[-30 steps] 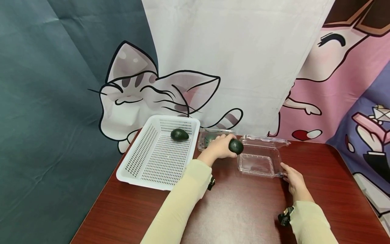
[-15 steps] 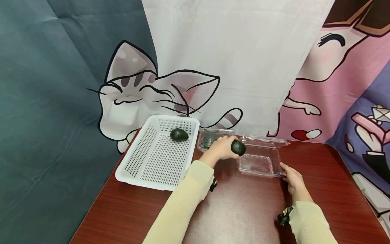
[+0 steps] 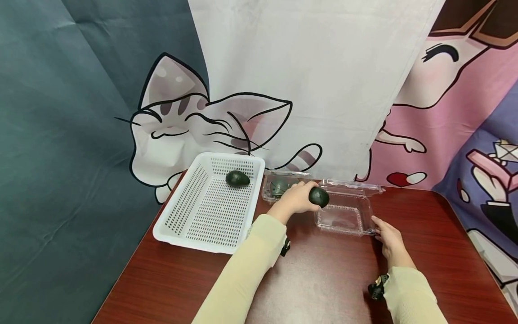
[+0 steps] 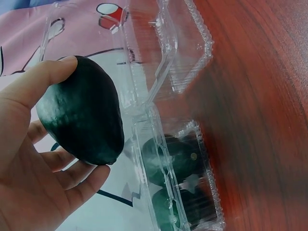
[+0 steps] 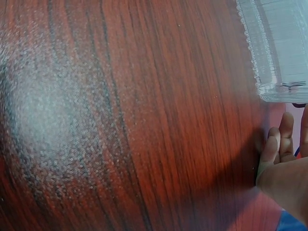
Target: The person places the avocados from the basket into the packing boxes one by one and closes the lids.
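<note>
My left hand (image 3: pixel 298 197) grips a dark green avocado (image 3: pixel 319 197) in the air, near the left side of an open clear plastic clamshell container (image 3: pixel 344 219). In the left wrist view, thumb and fingers curl round the avocado (image 4: pixel 84 113). At the container's right wall is my right hand (image 3: pixel 390 238), fingers extended, the upper fingertip at or touching the wall. The right wrist view shows this hand (image 5: pixel 284 168) partly cut off, beside the container's corner (image 5: pixel 276 91). A second clear clamshell (image 4: pixel 211 185), behind my left hand, holds avocados (image 4: pixel 175 161).
A white perforated plastic basket (image 3: pixel 171 234) stands on the left with one avocado (image 3: pixel 237 179) near its back. The reddish-brown wooden table (image 3: pixel 319 274) ends at a cartoon-printed cloth (image 3: pixel 315 90) behind and at both sides. The open container's lid (image 3: pixel 352 186) leans back towards the cloth.
My left hand has moved slightly right with the avocado, bringing it a little further over the open container. The right hand and the basket have stayed practically in place.
</note>
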Available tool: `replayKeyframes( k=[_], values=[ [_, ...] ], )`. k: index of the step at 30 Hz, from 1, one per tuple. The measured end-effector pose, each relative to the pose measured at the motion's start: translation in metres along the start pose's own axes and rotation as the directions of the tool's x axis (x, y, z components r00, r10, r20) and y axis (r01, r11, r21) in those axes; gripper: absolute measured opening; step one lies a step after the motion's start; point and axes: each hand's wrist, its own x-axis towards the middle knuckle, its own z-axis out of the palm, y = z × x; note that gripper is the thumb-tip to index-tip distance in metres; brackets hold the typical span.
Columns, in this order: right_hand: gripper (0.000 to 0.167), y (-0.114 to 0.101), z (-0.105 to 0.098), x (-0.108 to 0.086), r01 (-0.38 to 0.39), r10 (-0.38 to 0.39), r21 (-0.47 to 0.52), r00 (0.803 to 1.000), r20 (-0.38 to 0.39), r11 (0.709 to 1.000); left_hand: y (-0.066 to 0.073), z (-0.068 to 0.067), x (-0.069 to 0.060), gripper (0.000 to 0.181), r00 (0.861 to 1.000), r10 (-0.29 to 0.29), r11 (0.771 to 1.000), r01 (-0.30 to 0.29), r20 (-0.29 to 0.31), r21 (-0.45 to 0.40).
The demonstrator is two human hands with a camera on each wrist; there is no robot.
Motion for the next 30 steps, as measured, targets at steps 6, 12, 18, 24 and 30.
replayKeyframes(
  k=[6,12,18,24,30],
  values=[
    [0.020,0.000,0.001,0.000,-0.003,0.003,-0.008,1.000,0.000,1.000,0.000,0.004,0.000,0.070,1.000,-0.005,1.000,0.005,0.012,0.001],
    [0.020,0.000,0.001,0.000,-0.005,0.005,-0.001,1.000,-0.008,1.000,0.002,0.006,0.000,0.070,1.000,-0.002,1.000,0.002,0.004,0.009],
    [0.019,0.001,0.002,-0.001,0.005,-0.005,0.000,1.000,-0.019,1.000,0.006,0.008,0.001,0.071,1.000,-0.003,1.000,0.003,0.013,0.018],
    [0.022,0.001,0.002,0.000,0.003,-0.003,0.011,1.000,-0.021,1.000,0.009,0.008,0.003,0.072,1.000,-0.009,1.000,0.008,0.019,0.027],
    [0.019,0.001,0.002,-0.001,-0.003,0.004,0.027,0.999,-0.041,1.000,0.013,0.009,0.006,0.071,1.000,-0.018,0.999,0.017,0.023,0.041]
  ],
)
